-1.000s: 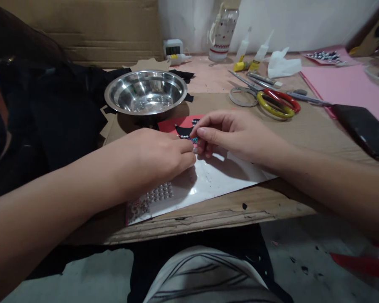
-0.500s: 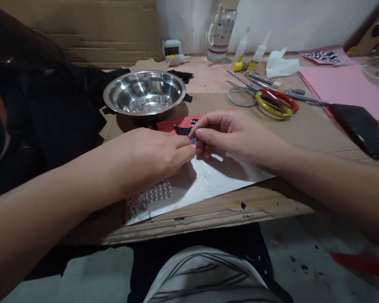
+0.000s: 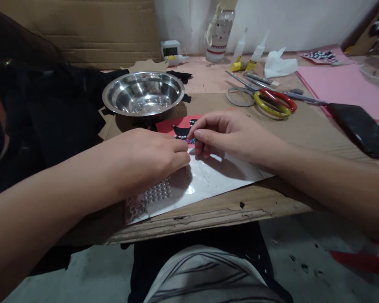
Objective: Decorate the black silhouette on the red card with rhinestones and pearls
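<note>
In the head view my right hand [image 3: 232,132] hovers over a red card [image 3: 166,125], its thumb and index fingertip pinched together. Anything held in that pinch is too small to make out. Glued-looking white beads and a purple and teal glittery strip [image 3: 189,141] edge a black cut-out shape [image 3: 181,131] on the card. My left hand [image 3: 151,153] is closed with curled fingers just left of the right fingertips, and what it may hold is hidden. Beneath it lies a white sheet [image 3: 208,181] with rows of half-pearl stickers [image 3: 158,192], partly covered by the hand.
A steel bowl [image 3: 143,93] stands behind my left hand. Scissors [image 3: 273,103], a tape ring [image 3: 240,97], glue bottles [image 3: 255,54] and a water bottle [image 3: 220,35] lie or stand farther back. At right are a black phone [image 3: 361,128] and pink sheets [image 3: 344,90].
My left fingers have drawn back slightly left from the right fingertips, uncovering more of the white beads and glittery strip. My right hand stays nearly in place, still pinched.
</note>
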`<state>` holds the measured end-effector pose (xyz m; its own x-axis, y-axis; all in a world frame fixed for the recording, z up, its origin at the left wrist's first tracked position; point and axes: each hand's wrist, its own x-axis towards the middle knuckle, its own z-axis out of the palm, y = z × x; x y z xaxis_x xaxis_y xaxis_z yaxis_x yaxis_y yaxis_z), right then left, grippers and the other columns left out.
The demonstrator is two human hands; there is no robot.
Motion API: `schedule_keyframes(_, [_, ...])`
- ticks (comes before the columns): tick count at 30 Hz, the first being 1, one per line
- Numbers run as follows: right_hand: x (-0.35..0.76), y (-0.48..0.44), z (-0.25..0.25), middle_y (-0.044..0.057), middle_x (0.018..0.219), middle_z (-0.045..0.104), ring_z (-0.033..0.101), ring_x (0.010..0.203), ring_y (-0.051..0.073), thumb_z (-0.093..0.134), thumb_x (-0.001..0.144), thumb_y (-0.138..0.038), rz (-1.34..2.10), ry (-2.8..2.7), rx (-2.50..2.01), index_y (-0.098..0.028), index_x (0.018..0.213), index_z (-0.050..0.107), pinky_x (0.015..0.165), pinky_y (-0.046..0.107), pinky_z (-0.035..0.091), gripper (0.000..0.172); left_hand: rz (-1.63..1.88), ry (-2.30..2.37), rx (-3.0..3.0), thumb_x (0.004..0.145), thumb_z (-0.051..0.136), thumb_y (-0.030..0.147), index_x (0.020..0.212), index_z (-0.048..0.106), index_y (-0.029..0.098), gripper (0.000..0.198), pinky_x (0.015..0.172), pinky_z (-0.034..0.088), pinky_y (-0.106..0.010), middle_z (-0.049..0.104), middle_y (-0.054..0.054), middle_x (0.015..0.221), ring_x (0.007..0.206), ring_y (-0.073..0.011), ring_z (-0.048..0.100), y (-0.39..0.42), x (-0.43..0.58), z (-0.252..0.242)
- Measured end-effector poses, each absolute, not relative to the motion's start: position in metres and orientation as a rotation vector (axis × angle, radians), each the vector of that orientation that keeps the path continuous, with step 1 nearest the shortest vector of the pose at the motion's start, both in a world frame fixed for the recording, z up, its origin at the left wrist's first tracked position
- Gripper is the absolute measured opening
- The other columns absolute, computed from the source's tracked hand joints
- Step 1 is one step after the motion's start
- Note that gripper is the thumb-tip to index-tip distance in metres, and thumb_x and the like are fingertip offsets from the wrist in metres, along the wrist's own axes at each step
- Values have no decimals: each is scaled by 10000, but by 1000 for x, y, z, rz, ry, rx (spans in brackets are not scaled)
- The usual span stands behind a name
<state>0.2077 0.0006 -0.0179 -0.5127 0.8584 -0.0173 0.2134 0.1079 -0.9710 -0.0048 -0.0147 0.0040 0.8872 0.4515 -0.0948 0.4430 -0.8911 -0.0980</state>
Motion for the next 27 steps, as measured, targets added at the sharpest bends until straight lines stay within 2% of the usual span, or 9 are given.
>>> schedule_keyframes(4, [208,0,-17,22,695,708,661,625,138,685,958,-205,1441,-1801,-1043,-201,780,697,562,262,506,178,40,-754,-3032,923,531,120,876,749,195,236,655,493,-256,771,-37,938,784,-177,684,-9,-8,1])
schedule_keyframes(9, [208,0,-17,26,698,709,671,628,145,695,948,-200,1427,-1794,-1065,-201,793,713,612,288,544,156,-193,-766,-3138,938,589,207,974,800,257,220,770,547,-289,795,-24,1056,880,-197,728,-1,-14,-4])
schedule_keyframes(16, [210,2,-18,7,687,718,674,636,140,659,961,-200,1380,-1871,-1048,-214,813,707,614,273,546,156,-215,-742,-3158,920,625,147,940,812,237,209,741,533,-278,797,-30,1043,868,-204,737,-1,-15,-3])
schedule_keyframes(27, [210,-3,-18,8,795,756,705,692,145,616,956,-161,1214,-2000,-1072,-206,826,699,666,276,559,161,-165,-854,-3200,924,615,186,949,825,278,231,768,527,-262,792,1,1118,923,-197,737,-3,-14,-1])
